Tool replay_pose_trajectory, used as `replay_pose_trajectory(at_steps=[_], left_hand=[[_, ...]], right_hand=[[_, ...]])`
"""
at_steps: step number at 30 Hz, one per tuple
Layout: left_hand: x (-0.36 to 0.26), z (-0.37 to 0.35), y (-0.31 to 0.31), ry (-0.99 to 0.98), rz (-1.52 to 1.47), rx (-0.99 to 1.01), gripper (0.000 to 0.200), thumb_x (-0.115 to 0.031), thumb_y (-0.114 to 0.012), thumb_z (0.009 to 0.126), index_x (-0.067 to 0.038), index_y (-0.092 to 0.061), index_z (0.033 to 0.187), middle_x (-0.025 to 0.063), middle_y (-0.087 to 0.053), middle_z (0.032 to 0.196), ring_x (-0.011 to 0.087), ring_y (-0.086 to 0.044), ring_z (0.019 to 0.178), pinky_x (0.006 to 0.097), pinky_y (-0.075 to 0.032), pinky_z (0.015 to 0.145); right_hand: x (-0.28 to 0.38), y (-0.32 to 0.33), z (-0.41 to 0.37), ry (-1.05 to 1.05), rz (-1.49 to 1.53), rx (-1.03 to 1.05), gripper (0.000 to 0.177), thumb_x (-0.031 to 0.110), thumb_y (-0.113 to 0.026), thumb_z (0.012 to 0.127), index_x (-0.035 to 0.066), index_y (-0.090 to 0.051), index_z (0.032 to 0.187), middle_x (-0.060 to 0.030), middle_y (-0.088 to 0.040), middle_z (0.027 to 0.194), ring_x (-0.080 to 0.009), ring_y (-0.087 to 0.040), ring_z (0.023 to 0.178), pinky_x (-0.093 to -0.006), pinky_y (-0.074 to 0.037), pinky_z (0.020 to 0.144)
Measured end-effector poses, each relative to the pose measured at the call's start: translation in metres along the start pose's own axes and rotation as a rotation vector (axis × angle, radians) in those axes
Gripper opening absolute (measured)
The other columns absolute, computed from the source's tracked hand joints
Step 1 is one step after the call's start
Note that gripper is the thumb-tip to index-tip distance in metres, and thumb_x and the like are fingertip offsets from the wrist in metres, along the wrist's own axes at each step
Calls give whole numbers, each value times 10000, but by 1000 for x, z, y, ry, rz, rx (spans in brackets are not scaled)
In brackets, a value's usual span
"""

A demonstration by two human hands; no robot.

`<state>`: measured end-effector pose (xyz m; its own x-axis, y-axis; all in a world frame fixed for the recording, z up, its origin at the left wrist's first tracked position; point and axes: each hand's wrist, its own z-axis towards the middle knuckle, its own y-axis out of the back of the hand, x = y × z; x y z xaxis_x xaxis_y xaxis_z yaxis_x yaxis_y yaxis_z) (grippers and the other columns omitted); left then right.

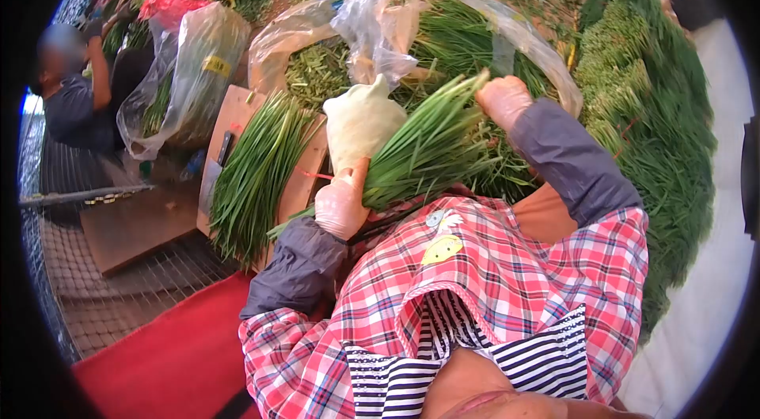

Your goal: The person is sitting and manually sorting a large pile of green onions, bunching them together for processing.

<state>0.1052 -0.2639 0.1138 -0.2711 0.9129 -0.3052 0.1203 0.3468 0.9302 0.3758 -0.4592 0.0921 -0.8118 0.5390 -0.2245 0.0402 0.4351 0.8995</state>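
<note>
A bundle of long green chives (pixel 431 138) slants across in front of my chest. My left hand (pixel 340 205), in a thin clear glove, closes round its lower left part. A red band or tie shows beside that hand. At the bundle's upper right end, my gloved right hand (pixel 505 98) has its fingers curled in at the pale stem tips. A cream cloth (pixel 360 122) stands up just above my left hand; what lies under it is hidden. To the left, another chive bundle (pixel 257 173) rests on a wooden board (pixel 305 181), beside a knife (pixel 226 148).
Beyond my hands, a large clear plastic bag (pixel 273 47) holds cut greens. A long heap of chives (pixel 665 126) runs down the right. Another filled bag (pixel 207 62) stands at upper left, near a co-worker (pixel 67 94). A brown board (pixel 142 225) lies at lower left.
</note>
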Motion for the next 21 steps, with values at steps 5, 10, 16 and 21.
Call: replay_pose_trajectory(at_steps=[5,10,16,21], left_hand=[[-7,-2,7,-38,63,16,738,-97,-690,569,-69,-387,1242,130,-561,866,317,-576,774,397,-466,609],[-12,2,8,-20,30,33,767,-118,-707,571,-72,-371,1258,126,-563,875,309,-577,792,388,-464,632],[-12,8,8,-16,-38,41,790,-160,-710,566,-101,-359,1270,151,-554,895,342,-574,769,417,-457,595],[-7,6,2,-9,-76,26,952,-166,-770,507,-95,-288,1325,124,-561,880,316,-578,783,424,-449,641]], right_hand=[[1,-1,-13,25,45,13,145,86,-564,736,49,-638,855,-146,-638,783,-274,-639,748,-370,-509,646],[17,1,-41,164,937,131,168,180,-630,690,44,-627,789,-99,-623,699,-177,-597,654,-308,-481,625],[48,57,-95,770,2130,584,173,115,-665,692,-1,-540,720,-70,-545,640,-144,-514,559,-264,-402,514],[14,69,-124,836,2244,-65,123,78,-625,574,0,-530,567,-94,-537,523,-159,-471,391,-302,-371,379]])
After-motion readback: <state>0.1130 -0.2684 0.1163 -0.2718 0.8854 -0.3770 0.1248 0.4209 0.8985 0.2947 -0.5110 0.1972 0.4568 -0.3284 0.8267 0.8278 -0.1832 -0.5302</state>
